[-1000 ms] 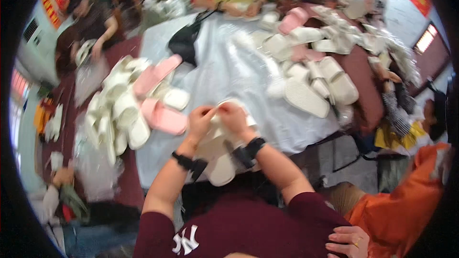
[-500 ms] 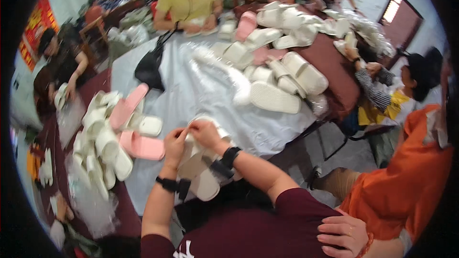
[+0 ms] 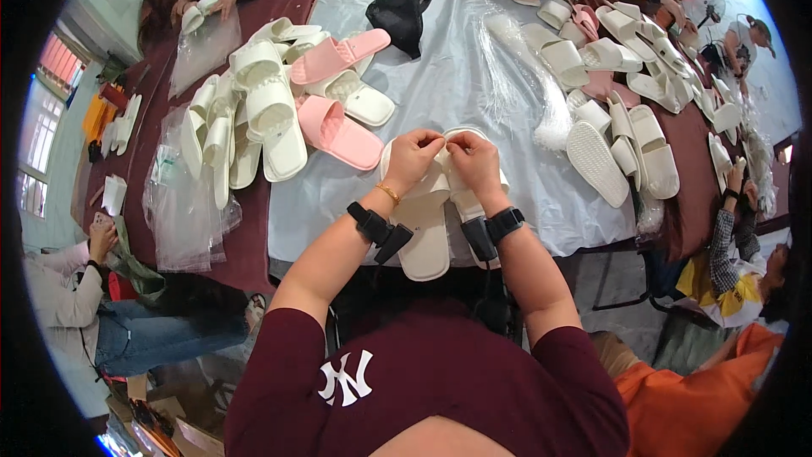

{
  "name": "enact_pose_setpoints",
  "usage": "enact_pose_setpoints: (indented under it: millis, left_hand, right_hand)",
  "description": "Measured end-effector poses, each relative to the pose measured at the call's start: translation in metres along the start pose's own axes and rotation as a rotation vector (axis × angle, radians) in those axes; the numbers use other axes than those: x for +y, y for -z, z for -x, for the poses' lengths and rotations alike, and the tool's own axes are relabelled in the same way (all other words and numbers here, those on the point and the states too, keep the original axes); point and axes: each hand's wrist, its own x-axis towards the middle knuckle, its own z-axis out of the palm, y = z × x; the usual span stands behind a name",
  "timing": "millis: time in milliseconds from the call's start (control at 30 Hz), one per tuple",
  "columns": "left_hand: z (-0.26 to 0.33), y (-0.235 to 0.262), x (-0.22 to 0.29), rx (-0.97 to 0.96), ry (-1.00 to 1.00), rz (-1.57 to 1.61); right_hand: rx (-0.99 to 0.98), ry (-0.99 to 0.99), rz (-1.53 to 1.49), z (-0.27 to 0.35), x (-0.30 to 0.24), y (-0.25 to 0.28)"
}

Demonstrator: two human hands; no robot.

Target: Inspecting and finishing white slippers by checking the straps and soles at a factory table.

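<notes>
Both hands pinch the far end of a pair of white slippers (image 3: 427, 220) lying on the counter (image 3: 507, 195) — left hand (image 3: 412, 156) and right hand (image 3: 475, 161) side by side, equally near — the slippers' long axis running back toward the person.

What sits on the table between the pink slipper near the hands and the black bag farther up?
In the head view, a white slipper lies between the pink slipper and the black bag, on the pale table cover.
</notes>
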Motion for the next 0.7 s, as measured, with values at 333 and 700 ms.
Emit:
enact_pose_setpoints:
  millis: [333,700]
  left_hand:
    - [0.0027,-0.0043,0.0002,0.001,-0.048,-0.051]
    - [-0.0022,0.0008,-0.0018,0.012,-0.093,-0.13]
  right_hand:
    - [-0.002,-0.019,0.006,0.0008,0.0042,0.003]
    - [-0.034,-0.057,-0.053,0.0002,-0.0026,0.0023]
